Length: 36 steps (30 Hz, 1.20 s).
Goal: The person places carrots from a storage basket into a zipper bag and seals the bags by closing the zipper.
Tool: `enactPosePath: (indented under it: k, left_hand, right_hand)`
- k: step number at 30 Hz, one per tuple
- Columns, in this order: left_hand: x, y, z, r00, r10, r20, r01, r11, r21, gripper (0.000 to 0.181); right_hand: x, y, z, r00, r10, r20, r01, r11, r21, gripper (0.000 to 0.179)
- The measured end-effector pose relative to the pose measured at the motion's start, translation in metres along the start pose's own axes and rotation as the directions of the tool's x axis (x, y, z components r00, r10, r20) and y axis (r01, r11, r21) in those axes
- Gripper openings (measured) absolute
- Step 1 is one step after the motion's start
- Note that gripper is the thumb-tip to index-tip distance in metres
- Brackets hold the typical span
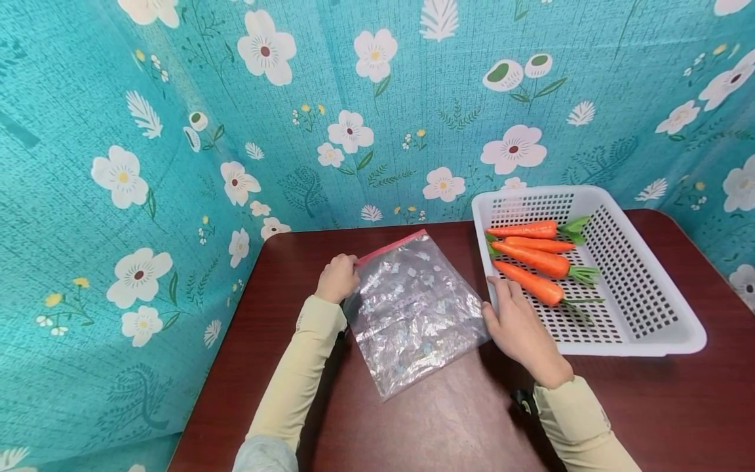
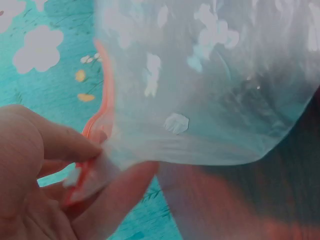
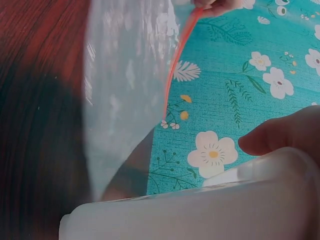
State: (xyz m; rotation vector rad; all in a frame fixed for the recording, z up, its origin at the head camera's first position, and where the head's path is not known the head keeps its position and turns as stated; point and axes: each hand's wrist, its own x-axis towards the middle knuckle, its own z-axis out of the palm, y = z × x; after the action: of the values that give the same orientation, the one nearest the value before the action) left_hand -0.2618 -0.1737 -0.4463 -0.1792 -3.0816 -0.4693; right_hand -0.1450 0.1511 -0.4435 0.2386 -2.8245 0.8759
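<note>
In the head view my left hand (image 1: 338, 278) pinches a corner of a clear zip-lock bag (image 1: 419, 314) by its red zip edge. Up close in the left wrist view, thumb and fingers (image 2: 120, 200) hold that red strip (image 2: 106, 95). The flat, shiny bag hangs tilted over the table. My right hand (image 1: 522, 328) is at the left rim of a white perforated plastic basket (image 1: 655, 262), beside the bag's right corner. Its thumb (image 3: 260, 142) stands out near the basket wall in the right wrist view; its other fingers are mostly hidden there. Several orange carrots (image 1: 537, 259) with green tops lie in the basket.
A dark reddish-brown table (image 1: 407, 426) carries the basket on its right side. Behind it and to the left hangs a teal cloth (image 1: 354, 177) printed with flowers. A black strap (image 1: 523, 401) sits on the right wrist.
</note>
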Motion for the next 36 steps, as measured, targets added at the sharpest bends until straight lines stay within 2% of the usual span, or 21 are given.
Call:
enactPosePath:
  k: [6, 9, 12, 16, 21, 28, 32, 35, 36]
  left_hand:
    - [0.000, 0.001, -0.012, 0.992, 0.000, -0.125, -0.008, 0.998, -0.066, 0.021]
    - [0.000, 0.003, -0.017, 0.988, 0.000, -0.152, -0.019, 0.992, -0.121, 0.021]
    - [-0.001, 0.005, -0.019, 0.989, -0.013, -0.149, -0.015, 0.982, -0.186, 0.021]
    - [-0.004, 0.007, -0.021, 0.993, -0.061, -0.096, 0.030, 0.953, -0.303, 0.023]
    - [-0.010, 0.010, -0.024, 0.994, -0.114, -0.001, 0.101, 0.885, -0.454, 0.026]
    - [-0.015, 0.013, -0.027, 0.986, -0.130, 0.102, 0.164, 0.812, -0.560, 0.019]
    - [-0.019, 0.013, -0.027, 0.981, -0.092, 0.171, 0.177, 0.786, -0.592, 0.016]
    - [-0.021, 0.014, -0.026, 0.976, -0.028, 0.216, 0.159, 0.769, -0.619, 0.015]
    - [-0.021, 0.015, -0.025, 0.972, -0.004, 0.234, 0.157, 0.755, -0.637, 0.015]
  right_hand:
    - [0.000, 0.000, 0.000, 1.000, 0.003, 0.000, -0.003, 1.000, -0.004, 0.051]
    - [0.001, 0.000, -0.001, 1.000, 0.008, 0.004, -0.008, 1.000, -0.006, 0.051]
    - [0.001, -0.001, -0.001, 1.000, 0.009, 0.004, -0.009, 1.000, -0.007, 0.051]
    - [0.002, -0.001, -0.001, 1.000, 0.011, 0.008, -0.011, 1.000, -0.007, 0.051]
    - [0.001, -0.002, -0.001, 1.000, 0.021, 0.018, -0.021, 1.000, -0.006, 0.051]
    - [0.000, 0.000, 0.000, 1.000, 0.018, 0.015, -0.018, 1.000, -0.004, 0.051]
    - [0.000, -0.001, -0.001, 1.000, 0.018, 0.018, -0.018, 1.000, -0.001, 0.051]
    - [0.001, -0.001, -0.002, 1.000, 0.021, 0.022, -0.021, 1.000, 0.000, 0.051]
    - [0.001, -0.002, -0.002, 1.000, 0.022, 0.022, -0.022, 1.000, 0.000, 0.051]
